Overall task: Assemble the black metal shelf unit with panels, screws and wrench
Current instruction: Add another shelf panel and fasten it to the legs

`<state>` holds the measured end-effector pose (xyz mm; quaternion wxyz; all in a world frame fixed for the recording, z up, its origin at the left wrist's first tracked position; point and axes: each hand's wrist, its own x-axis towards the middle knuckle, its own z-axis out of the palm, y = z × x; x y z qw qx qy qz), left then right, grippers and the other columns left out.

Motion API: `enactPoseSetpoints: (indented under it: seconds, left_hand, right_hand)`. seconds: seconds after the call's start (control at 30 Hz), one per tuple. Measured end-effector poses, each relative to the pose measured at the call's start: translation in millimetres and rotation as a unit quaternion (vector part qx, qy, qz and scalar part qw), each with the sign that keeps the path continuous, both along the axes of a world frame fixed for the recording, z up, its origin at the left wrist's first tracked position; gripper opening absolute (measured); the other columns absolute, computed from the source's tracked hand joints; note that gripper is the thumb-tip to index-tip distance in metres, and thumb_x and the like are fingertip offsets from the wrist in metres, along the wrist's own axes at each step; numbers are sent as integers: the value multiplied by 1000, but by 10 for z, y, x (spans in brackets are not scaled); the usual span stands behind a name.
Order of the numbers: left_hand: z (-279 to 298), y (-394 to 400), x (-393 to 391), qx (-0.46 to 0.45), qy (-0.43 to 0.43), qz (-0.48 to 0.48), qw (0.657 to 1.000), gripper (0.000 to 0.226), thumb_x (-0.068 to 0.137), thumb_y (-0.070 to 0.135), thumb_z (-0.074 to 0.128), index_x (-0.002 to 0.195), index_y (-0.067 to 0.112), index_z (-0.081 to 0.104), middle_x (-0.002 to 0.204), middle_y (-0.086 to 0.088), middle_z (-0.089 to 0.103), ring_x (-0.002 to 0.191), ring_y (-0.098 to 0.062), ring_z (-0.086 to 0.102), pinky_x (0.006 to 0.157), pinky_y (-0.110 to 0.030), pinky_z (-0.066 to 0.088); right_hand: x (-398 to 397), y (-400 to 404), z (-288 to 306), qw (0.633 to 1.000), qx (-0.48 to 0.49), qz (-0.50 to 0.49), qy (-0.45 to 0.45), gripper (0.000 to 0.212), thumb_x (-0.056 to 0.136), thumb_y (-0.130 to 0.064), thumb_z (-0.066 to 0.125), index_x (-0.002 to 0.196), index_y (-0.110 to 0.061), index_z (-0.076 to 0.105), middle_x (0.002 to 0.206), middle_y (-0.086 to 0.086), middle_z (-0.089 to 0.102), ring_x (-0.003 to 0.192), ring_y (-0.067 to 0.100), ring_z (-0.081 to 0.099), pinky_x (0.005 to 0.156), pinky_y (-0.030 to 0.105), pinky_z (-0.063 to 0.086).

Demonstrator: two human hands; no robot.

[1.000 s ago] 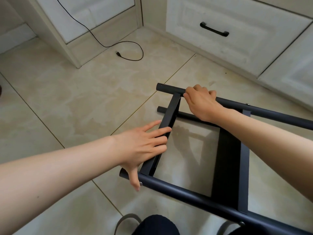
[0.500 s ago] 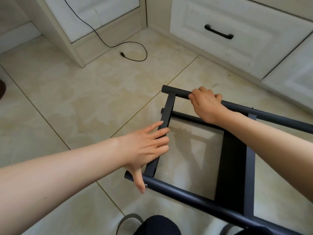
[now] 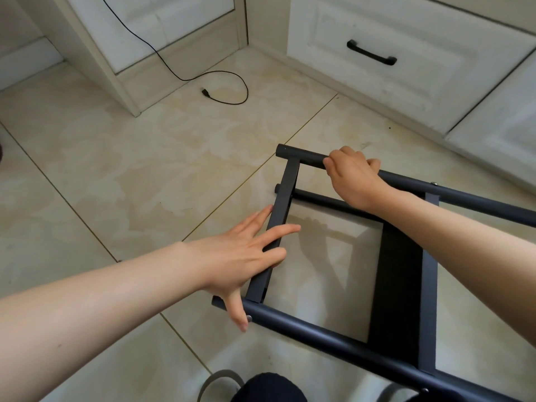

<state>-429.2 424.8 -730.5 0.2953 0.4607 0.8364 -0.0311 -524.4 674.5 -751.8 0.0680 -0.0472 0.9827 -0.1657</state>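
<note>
Beige tiled floor (image 3: 121,158) with thin gold grout lines across most of the frame. Black cable (image 3: 185,78) trailing down from upper left, looping on the tiles, plug end lying loose. White cabinet (image 3: 150,27) at upper left. White drawer front (image 3: 406,53) at upper right, black bar handle (image 3: 371,56) at centre.

Two hands (image 3: 246,256), perhaps three tubes (image 3: 333,335), one cable (image 3: 185,78).
</note>
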Motion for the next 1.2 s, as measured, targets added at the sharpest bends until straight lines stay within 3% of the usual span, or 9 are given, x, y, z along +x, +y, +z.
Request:
enactPoseSetpoints:
  seconds: [0.27, 0.47, 0.57, 0.73, 0.9, 1.1, 1.2]
  left_hand:
    - [4, 22, -5, -5, 33, -23, 999, 94, 56, 79, 74, 115, 20, 31, 156, 12, -32, 141, -50, -37, 115, -50, -19]
    - [-15, 6, 11, 7, 30, -28, 999, 93, 56, 79, 76, 114, 22, 30, 159, 14, -25, 140, -48, -38, 109, -46, -26]
    - [-31, 39, -4, 14, 59, -64, 996, 95, 56, 81, 73, 116, 23, 28, 161, 8, -18, 142, -48, -37, 116, -49, -19]
    - [-48, 65, -4, 17, 103, -69, 992, 100, 54, 83, 71, 120, 21, 28, 161, -1, -18, 143, -48, -36, 110, -47, -29]
    - [-42, 88, 1, 0, 125, -75, 989, 102, 52, 85, 71, 116, 20, 24, 158, -5, -15, 144, -53, -30, 112, -50, -30]
    - [-25, 84, -2, -23, 129, -68, 989, 105, 53, 87, 68, 118, 19, 23, 151, -9, -6, 144, -57, -24, 120, -58, -15]
    - [-22, 79, 1, -20, 120, -64, 990, 103, 54, 87, 68, 118, 19, 25, 153, -9, -6, 144, -56, -26, 121, -57, -15]
  right_hand:
    - [-3, -22, -10, 1000, -6, -10, 7, 41, 107, -31, 19, 90, -10, 50, 99, 7, 47, 92, 30, 44, 94, 46, 29]
    - [0, -24, -11, 1000, -17, -13, 16, 42, 106, -30, 20, 88, -9, 52, 96, 7, 48, 90, 29, 45, 94, 46, 29]
    - [-12, -28, -22, 1000, -22, -14, 16, 42, 106, -30, 20, 88, -9, 52, 94, 7, 48, 89, 29, 45, 93, 45, 28]
    - [-39, -1, -29, 999, -24, -16, 21, 41, 106, -29, 20, 86, -9, 51, 92, 6, 46, 88, 29, 45, 88, 42, 27]
    - [-40, -18, -34, 999, -25, -19, 23, 41, 106, -29, 20, 86, -9, 50, 90, 6, 46, 87, 29, 45, 88, 42, 26]
    - [-39, -28, -15, 999, -21, -25, 20, 42, 106, -30, 20, 86, -9, 51, 93, 8, 48, 88, 29, 45, 91, 43, 28]
    - [-32, -35, -4, 1000, -20, -20, 13, 42, 106, -30, 20, 87, -9, 51, 93, 8, 48, 87, 29, 46, 91, 44, 29]
